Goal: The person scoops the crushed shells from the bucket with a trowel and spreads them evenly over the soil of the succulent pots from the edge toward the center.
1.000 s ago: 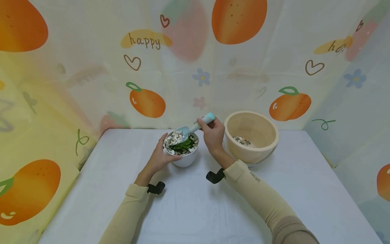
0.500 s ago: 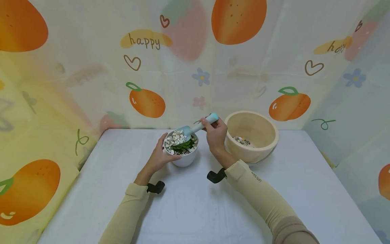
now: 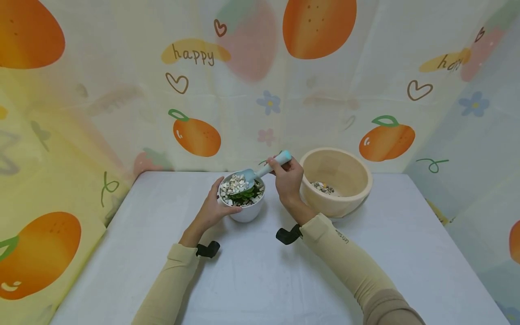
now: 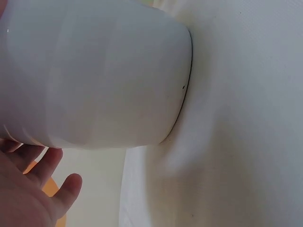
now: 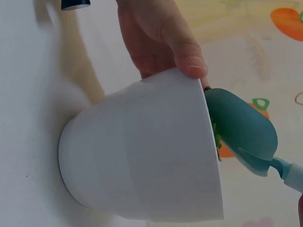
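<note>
Gripping a blue scoop (image 5: 245,128) by its handle (image 3: 283,157), the right hand (image 3: 289,184) poises it (laden with pale pebbles (image 3: 235,184)) over the green plant (image 3: 243,197) in a white pot (image 3: 248,213), which the left hand (image 3: 212,208) clasps on the table (image 3: 252,280).

Pot (image 3: 245,215), on the table (image 3: 243,280), left of the bowl (image 3: 334,206); plant (image 3: 243,197) in the pot, gravel (image 3: 258,197) about it; scoop (image 3: 263,170) over the pot's mouth, stones (image 3: 237,183) in it, handle slanting up to the right; my left hand (image 3: 212,208) round the pot's left side, thumb in front; my right hand (image 3: 289,181) on the scoop, between pot and bowl; pebbles (image 3: 322,187) on the bowl's floor; cloth (image 3: 308,128) behind all.
</note>
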{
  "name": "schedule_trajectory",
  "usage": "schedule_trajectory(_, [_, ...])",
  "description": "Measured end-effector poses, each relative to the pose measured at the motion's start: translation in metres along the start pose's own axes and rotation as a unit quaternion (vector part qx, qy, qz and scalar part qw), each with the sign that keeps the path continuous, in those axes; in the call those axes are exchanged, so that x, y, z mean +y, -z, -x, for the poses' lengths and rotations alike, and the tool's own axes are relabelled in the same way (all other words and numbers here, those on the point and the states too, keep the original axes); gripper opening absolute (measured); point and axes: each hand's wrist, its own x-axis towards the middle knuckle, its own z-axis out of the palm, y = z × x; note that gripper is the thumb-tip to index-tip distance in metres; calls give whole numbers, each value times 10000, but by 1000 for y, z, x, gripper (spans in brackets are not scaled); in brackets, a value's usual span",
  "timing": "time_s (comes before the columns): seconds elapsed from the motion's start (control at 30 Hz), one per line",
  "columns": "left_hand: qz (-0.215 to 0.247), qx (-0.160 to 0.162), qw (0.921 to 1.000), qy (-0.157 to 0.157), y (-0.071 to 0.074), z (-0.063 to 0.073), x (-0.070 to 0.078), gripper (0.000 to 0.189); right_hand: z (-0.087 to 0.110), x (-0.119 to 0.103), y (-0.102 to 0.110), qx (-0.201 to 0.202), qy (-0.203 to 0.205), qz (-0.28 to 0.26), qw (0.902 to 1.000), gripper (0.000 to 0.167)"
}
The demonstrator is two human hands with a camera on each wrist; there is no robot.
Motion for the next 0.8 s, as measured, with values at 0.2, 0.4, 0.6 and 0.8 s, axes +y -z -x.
schedule_trajectory(0.2, [12,135,9999,-22,-4,2,0,117,3,4,-3,-19,162,342,9993,17])
schedule_trajectory(0.4, [-149,-1,9998,-126,2,0,0,117,4,6,-5,-80,211,397,9990,15])
schedule_trajectory(0.6, [-144,-302,9992,-226,7,-6,-1,119,5,8,-4,-96,216,498,9985,16])
schedule_trajectory(0.8, [-62,-130,9999,-72,2,-5,0,119,6,6,-4,-115,176,525,9984,18])
